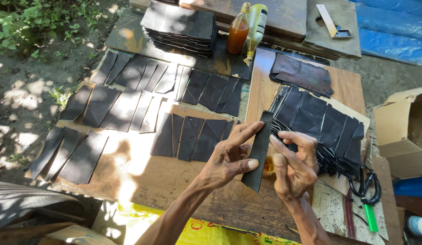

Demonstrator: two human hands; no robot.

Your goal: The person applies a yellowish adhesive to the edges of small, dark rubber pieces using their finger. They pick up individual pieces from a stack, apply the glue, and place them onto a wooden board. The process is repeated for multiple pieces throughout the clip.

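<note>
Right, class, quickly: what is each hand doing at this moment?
Left hand: closed on the long dark strip, thumb and fingers pinching it.
Right hand: fingers curled, touching the same strip's edge; whether it grips cannot be told.

Packages and labels I can see: two bottles, one carton, one printed sack.

At the worktop's far edge I note an amber bottle [238,31] with a yellow cap, touching a tilted pale-yellow bottle [256,25] bearing a white label. Off the right edge stands an open brown cardboard box [401,131], flaps up. Under the near edge lies a yellow sack [206,233] with red print.
</note>
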